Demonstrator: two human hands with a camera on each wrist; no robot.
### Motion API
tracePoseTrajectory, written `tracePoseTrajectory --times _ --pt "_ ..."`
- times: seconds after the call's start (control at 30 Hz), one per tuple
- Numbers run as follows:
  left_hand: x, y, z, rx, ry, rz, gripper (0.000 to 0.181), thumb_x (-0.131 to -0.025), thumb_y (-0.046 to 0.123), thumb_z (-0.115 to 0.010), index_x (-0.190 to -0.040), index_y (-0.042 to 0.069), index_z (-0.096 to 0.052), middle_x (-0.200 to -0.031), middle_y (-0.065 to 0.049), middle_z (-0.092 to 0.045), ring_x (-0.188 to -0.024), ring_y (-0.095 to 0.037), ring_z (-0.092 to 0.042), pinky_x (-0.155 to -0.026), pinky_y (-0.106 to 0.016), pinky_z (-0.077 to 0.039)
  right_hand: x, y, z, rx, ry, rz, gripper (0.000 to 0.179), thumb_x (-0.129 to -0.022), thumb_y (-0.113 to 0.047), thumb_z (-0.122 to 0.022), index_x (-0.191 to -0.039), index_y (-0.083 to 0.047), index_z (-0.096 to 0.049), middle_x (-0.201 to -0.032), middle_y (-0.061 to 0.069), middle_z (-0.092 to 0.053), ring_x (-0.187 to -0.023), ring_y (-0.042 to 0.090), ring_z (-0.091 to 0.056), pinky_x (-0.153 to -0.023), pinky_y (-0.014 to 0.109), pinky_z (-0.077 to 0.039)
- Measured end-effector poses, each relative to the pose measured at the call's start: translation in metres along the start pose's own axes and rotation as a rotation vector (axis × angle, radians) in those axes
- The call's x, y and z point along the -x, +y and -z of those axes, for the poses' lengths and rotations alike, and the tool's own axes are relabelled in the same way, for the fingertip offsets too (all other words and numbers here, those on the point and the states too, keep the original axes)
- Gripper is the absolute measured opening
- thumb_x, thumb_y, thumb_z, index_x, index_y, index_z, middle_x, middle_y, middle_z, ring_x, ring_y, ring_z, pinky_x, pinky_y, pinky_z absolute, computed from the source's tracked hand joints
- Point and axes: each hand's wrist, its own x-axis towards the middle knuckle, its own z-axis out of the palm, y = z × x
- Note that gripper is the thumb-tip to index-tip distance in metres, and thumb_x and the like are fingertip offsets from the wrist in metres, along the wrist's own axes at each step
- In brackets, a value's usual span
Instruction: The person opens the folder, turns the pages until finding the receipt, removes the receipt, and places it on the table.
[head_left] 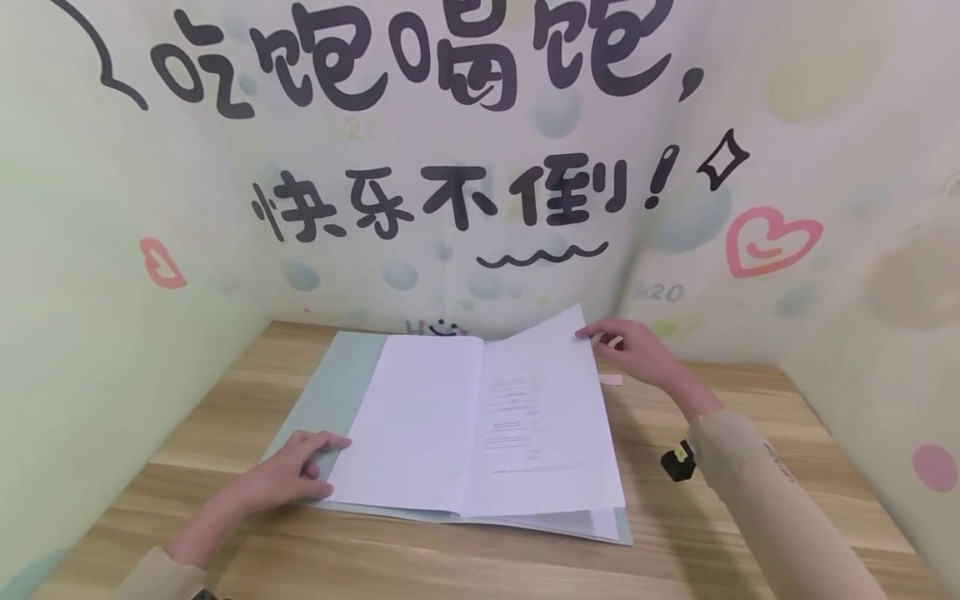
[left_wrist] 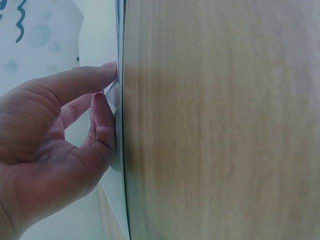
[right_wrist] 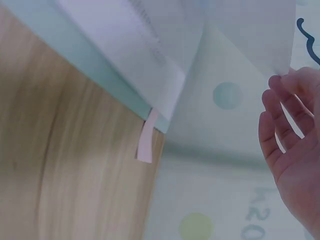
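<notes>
A book with a pale blue cover (head_left: 347,367) lies spread on the wooden table. Its left page (head_left: 420,408) is blank, and small printed lines show on the right-hand page (head_left: 543,375). That page is lifted, its top outer corner pinched between thumb and fingers of my right hand (head_left: 633,348). In the right wrist view, the raised sheet (right_wrist: 255,35) hangs from the fingertips above the remaining pages. My left hand (head_left: 288,471) rests at the book's left side, fingertips on the left page's edge and the cover; its fingers are loosely bent in the left wrist view.
A pink strip (right_wrist: 145,137) sticks out past the book's right edge. Behind the wooden table (head_left: 720,417) stands a pale wall (head_left: 375,283) with black lettering and coloured spots; side walls close in left and right. A dark wrist device (head_left: 678,463) sits at the right sleeve.
</notes>
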Motion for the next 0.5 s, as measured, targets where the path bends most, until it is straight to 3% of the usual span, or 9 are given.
tracePoseTrajectory --times 0.23,0.5 --pt "-0.001 0.000 -0.001 0.000 0.003 -0.001 0.063 -0.079 0.012 -0.078 -0.136 0.005 -0.052 -0.116 -0.021 -0.038 -0.088 -0.019 -0.043 -0.071 -0.020 -0.038 -0.016 -0.016 0.002 0.035 0.001 -0.037 0.029 -0.090 -0.007 -0.064 -0.118 -0.014 -0.071 -0.114 0.007 -0.070 -0.092 0.022 -0.063 -0.070 0.027 -0.050" --pt "0.000 -0.002 -0.001 -0.001 0.004 -0.006 0.064 -0.079 0.012 -0.078 -0.137 0.005 -0.052 -0.116 -0.022 -0.038 -0.088 -0.019 -0.043 -0.070 -0.020 -0.038 -0.035 -0.038 -0.004 0.045 0.010 0.037 0.029 -0.089 -0.007 -0.064 -0.118 -0.010 -0.070 -0.117 0.007 -0.070 -0.094 0.021 -0.064 -0.077 0.029 -0.050"
